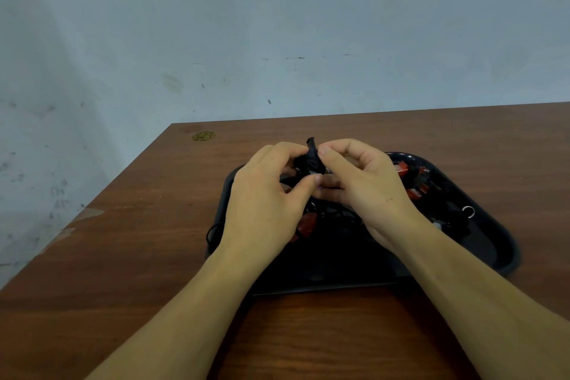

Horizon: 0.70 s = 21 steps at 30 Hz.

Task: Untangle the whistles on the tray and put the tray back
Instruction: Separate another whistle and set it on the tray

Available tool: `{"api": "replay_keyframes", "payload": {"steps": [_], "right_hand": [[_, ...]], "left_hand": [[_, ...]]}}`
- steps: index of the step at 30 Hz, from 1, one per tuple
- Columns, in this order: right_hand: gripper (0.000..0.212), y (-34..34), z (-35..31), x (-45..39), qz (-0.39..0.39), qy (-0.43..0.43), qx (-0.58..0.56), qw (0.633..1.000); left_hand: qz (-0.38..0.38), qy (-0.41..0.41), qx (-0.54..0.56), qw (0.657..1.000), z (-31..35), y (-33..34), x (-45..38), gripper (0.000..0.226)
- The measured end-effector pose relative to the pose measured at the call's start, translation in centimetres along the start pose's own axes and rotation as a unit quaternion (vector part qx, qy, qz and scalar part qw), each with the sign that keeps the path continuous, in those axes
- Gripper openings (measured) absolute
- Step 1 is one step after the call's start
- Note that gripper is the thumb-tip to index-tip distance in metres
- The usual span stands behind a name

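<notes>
The black tray point(481, 244) lies on the wooden table point(123, 256). Above its middle, the left hand point(265, 200) and right hand point(367, 185) both pinch a black whistle point(312, 159) (cords tangled beneath). Red whistles point(413, 191) rest at the tray's far right.

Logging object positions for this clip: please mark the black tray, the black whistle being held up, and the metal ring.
black tray point(505, 251), head view, on its right rim.
black whistle point(312, 157), head view, on its body between both hands' fingertips.
metal ring point(468, 212), head view, on the ring's wire, right part of the tray.
</notes>
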State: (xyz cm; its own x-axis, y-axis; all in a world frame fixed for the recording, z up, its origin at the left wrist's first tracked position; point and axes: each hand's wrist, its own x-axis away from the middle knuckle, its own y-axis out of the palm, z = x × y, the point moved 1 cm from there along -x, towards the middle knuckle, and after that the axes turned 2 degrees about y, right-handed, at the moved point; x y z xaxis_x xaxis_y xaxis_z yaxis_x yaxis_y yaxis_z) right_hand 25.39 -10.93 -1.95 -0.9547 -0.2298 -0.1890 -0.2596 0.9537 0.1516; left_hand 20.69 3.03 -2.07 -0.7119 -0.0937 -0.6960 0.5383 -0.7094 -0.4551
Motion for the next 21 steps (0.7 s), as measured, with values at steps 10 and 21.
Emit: {"api": "replay_keyframes", "payload": {"steps": [10, 21], "right_hand": [[0.009, -0.8, -0.3, -0.2, 0.021, -0.004, 0.082, 0.996], [0.01, -1.6, -1.1, -0.1, 0.014, -0.021, 0.118, 0.993]], "left_hand": [[-0.034, -0.024, 0.055, 0.998, -0.1, 0.6, 0.0, 0.032], [-0.022, -0.07, 0.091, 0.993, 0.9, 0.9, -0.2, 0.015]]}}
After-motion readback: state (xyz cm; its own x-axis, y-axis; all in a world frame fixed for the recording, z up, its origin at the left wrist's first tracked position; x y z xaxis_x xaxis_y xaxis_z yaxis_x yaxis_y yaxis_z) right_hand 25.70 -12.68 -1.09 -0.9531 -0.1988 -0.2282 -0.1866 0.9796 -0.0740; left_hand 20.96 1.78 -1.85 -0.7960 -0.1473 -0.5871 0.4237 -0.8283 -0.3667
